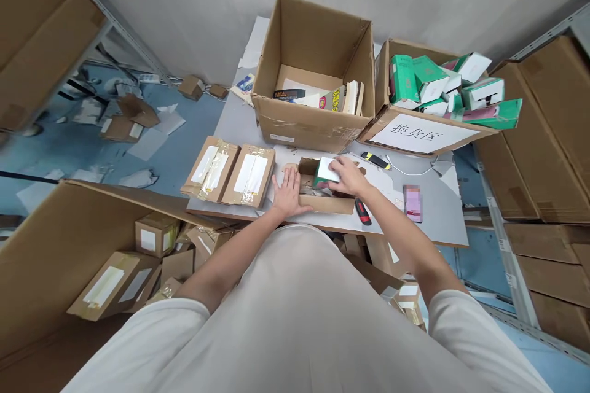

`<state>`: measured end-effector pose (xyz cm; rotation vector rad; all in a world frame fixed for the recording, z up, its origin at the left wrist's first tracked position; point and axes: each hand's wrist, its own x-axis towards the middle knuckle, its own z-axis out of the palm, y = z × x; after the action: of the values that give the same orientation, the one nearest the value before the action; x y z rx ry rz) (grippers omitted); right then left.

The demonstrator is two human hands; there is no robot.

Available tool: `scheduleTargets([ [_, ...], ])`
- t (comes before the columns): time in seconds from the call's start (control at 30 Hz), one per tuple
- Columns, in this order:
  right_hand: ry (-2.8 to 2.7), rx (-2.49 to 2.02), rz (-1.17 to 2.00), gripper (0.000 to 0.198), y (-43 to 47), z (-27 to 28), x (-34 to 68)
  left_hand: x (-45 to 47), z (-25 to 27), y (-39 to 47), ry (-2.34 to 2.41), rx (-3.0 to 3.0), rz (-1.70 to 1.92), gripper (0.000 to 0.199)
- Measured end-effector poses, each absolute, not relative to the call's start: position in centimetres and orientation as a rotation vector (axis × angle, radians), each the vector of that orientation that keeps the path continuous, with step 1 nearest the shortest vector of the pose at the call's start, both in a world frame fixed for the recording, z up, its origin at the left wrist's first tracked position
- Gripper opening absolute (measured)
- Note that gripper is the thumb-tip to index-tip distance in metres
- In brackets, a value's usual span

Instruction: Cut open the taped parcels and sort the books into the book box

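Work appears partway through, by my reading. On the desk (437, 228), a small brown carton (329, 204) stands with its top undone, near the front edge. The green-and-white box (326, 167) is at that carton, its lower part inside the walls and its white end uppermost; the right hand (348, 176) grasps it by that end. Whether the box is going in or coming out I cannot tell from this instant. The left hand (287, 193) lies spread at the carton's left end, pressing down and gripping nothing. Done, as far as I can judge: this one carton is opened. Not done: the green-and-white box is neither fully clear of the carton nor closed up within it. Just left of the work, two taped cartons (249, 175) lie side by side, labels up, sealed, so seemingly untouched so far. Behind, a large carton (304, 124) holds a few books (338, 98), with room to spare; the lettered carton (380, 133) to its right is heaped with similar green boxes (431, 81). A red-and-black cutter (362, 212) lies just beside the small carton, unheld. More parcels (108, 285) fill the big carton (69, 233) at lower left.
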<state>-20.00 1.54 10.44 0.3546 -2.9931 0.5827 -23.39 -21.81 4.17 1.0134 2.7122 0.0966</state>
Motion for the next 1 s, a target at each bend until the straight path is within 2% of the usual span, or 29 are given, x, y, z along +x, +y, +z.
scheduleTargets([
  [0.2,-2.637,0.309,0.665,0.031,4.1,21.3,-16.1,-27.4,4.5,-19.4,2.743,0.927,0.085,0.118],
  [0.3,-2.611,0.274,0.69,0.034,4.5,24.3,-11.9,-30.1,4.9,-18.8,2.733,0.894,0.083,0.115],
  [0.4,-2.661,0.254,0.754,0.034,3.3,22.1,-8.5,-32.3,5.4,-18.6,2.684,0.905,0.11,0.109],
  [0.53,-2.774,0.227,0.868,0.034,0.4,14.1,-7.6,-32.7,6.5,-18.8,2.69,0.933,0.205,0.09],
  [0.67,-2.889,0.199,0.9,0.03,-1.8,7.3,-9.1,-28.4,7.6,-20.9,2.737,1.151,0.544,0.07],
  [0.73,-2.925,0.21,0.916,0.028,-2.3,5.8,-9.9,-25.0,7.3,-22.2,2.61,1.318,0.758,0.075],
  [0.87,-2.954,0.231,1.038,0.032,-2.4,5.5,-10.8,-19.8,4.8,-23.0,2.39,1.143,1.013,0.108],
  [1.0,-2.987,0.31,1.071,0.036,-1.9,6.4,-11.6,-19.8,2.8,-21.4,2.279,1.01,1.081,0.111],
])
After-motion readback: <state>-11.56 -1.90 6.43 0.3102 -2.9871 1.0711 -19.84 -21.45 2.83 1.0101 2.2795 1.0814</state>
